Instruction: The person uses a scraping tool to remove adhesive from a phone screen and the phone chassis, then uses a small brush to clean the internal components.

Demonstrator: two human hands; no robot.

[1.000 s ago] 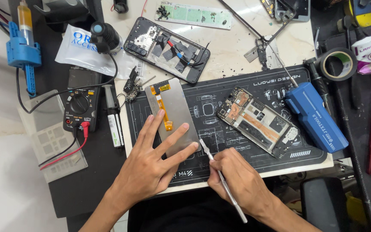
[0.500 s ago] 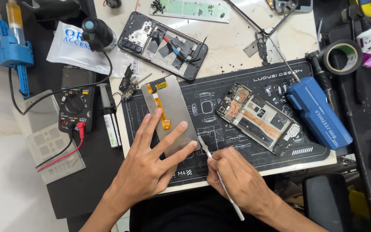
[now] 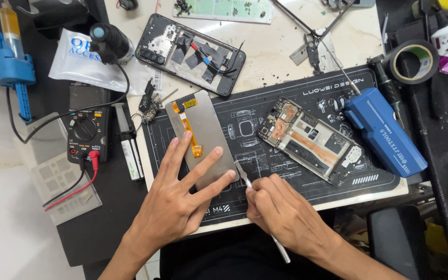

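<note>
Black rubber work mat (image 3: 286, 111) covers the crowded surface, bare only at its near edge. On it lies a grey rectangular phone screen panel with an orange flex cable (image 3: 203, 140); the left hand (image 3: 175, 199) presses it flat with spread fingers. Right hand (image 3: 281, 212) pinches thin metal tweezers (image 3: 246, 179), tip at the panel's lower right corner, shaft partly hidden.

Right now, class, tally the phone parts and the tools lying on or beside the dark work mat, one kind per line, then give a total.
Screen panels under the left hand: 1
Opened phone bodies: 2
Green circuit boards: 1
Metal picks in the right hand: 1
Blue tool cases: 1
Meters: 1
Tape rolls: 1
Total: 8
</note>
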